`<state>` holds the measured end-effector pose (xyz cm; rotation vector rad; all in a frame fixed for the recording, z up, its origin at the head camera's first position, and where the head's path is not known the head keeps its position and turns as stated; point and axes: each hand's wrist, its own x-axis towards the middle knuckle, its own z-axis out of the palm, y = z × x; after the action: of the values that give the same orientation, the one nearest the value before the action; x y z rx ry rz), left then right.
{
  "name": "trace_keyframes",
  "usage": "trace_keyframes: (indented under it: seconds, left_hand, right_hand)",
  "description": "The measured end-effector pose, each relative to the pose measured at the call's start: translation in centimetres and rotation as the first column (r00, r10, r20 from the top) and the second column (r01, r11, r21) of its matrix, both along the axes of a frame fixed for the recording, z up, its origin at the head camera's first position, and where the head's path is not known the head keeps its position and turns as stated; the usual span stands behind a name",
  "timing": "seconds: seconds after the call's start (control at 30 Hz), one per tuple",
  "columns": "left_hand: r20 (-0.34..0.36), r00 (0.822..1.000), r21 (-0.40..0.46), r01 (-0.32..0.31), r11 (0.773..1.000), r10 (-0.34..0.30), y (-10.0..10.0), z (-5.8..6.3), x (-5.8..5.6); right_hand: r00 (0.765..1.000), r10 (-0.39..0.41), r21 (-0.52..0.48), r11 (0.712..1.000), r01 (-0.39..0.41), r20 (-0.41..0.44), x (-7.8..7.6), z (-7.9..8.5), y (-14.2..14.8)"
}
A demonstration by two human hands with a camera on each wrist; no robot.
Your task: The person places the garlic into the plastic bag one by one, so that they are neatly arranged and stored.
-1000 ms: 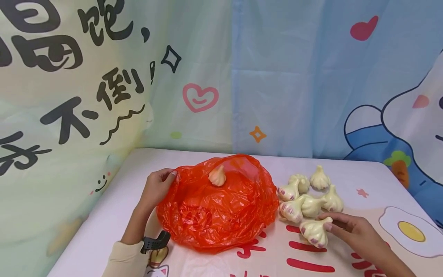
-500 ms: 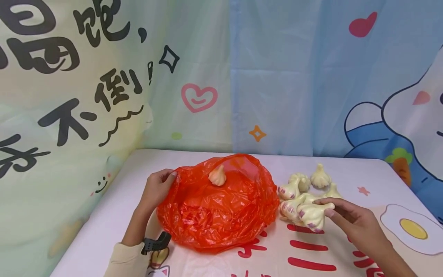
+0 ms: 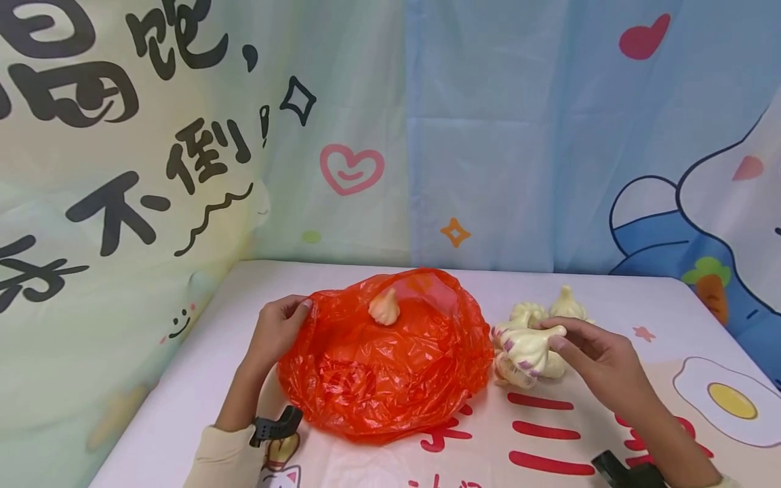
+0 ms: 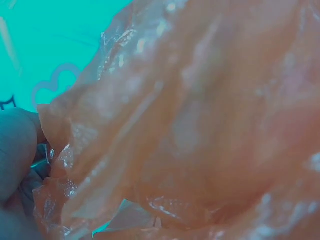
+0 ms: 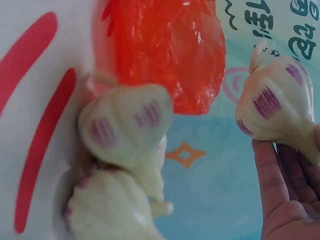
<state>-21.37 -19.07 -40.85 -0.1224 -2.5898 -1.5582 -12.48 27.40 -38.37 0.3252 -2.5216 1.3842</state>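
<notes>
Gripping red plastic bag [image 3: 390, 369] with left hand [image 3: 279, 327], pinching garlic bulb [image 3: 529, 348] with right hand [image 3: 601, 352].
Held between bag and right edge of table [image 3: 665, 318], partly hiding garlic pile [image 3: 511, 373], before printed curtain [image 3: 482, 135].

Right hand [image 5: 287, 210] holding a garlic bulb [image 5: 275, 102], two more bulbs and a red plastic bag in view.
Held bulb at right edge of view, tilted, wispy root end up, neck down toward the fingers [image 5: 271, 175]; purple streaks on pale skin; grip partly cut off by frame edge. Lower left: nearer bulb [image 5: 127, 120], purple-streaked, slightly blurred, touching or overlapping a second bulb [image 5: 110, 207] below it, can't tell which; both apart from held one. Bag [image 5: 170, 50] top centre, shiny, crinkled, cropped. White worktop [image 5: 80, 30] down left side, printed red strokes [image 5: 42, 150]. Blue-green backdrop [image 5: 215, 190] behind: orange star [image 5: 186, 154], part of a pink outline, dark characters [image 5: 258, 20] top right.
</notes>
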Motion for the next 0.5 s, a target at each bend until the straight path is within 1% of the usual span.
trace_keyframes:
  seconds: [0.1, 0.23, 0.33, 0.43, 0.5]
  left_hand:
    - [0.001, 1.000, -0.004, -0.002, 1.000, 0.002, 0.0, 0.0, 0.0]
    - [0.011, 1.000, 0.000, -0.001, 1.000, 0.001, 0.1, -0.1, 0.0]
    - [0.012, 1.000, 0.003, 0.004, 1.000, -0.004, 0.1, -0.1, 0.0]
    - [0.003, 1.000, -0.004, 0.011, 1.000, -0.011, 0.1, -0.1, 0.0]
    - [-0.005, 1.000, -0.011, 0.013, 1.000, -0.013, 0.1, -0.2, 0.0]
  right_hand:
    - [0.999, 0.041, -0.025, 0.999, -0.042, -0.034, -0.5, 0.1, -0.7]
    - [0.994, 0.089, -0.072, 0.993, -0.093, -0.056, -1.2, 0.1, -1.7]
    - [0.991, 0.117, -0.086, 0.989, -0.123, -0.068, -1.6, 0.2, -2.2]
    - [0.991, 0.117, -0.080, 0.989, -0.123, -0.067, -1.9, 0.4, -2.5]
    - [0.994, 0.094, -0.087, 0.991, -0.099, -0.062, -2.2, 0.7, -2.7]
